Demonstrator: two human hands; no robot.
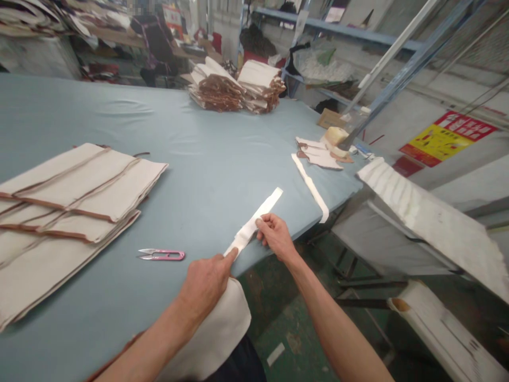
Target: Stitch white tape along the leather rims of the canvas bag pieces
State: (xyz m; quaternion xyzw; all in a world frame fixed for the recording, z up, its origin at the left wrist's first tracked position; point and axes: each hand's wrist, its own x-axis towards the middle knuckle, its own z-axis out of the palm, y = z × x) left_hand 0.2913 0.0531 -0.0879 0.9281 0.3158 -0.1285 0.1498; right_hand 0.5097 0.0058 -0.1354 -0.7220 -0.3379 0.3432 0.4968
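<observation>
"Both hands are close together, just below the centre of the frame. What is each doing?"

"Left hand (209, 281) first: its fingertip presses on the lower end of a white strip (247, 229). The right hand (274, 233) has thumb and forefinger brought together at the strip's edge, pinching it around mid-length."

"And the left thumb?"

"Cannot tell; it isn't clear whether anything is gripped under that hand."

"Where exactly is the strip?"

"Slanting across the blue table (199, 180), near its edge, its far end pointing toward the upper right. A second white strip (311, 187) lies apart from it, right of centre, with one end at the table edge."

"What is below the left forearm?"

"Some cream cloth (222, 329), at the bottom of the frame, partly covered by the arm."

"Anything else near?"

"Pink-handled snips (164, 258) lie left of the left hand, blades pointing left. Beyond them, at the left edge, are stacked cream panels (83, 180) with brown trim."

"And farther back?"

"Two piles of cream and brown pieces (218, 95) sit side by side at the top centre. A person in dark clothing (155, 45) is at the upper left, and a red and yellow poster (447, 139) hangs at the upper right."
</observation>
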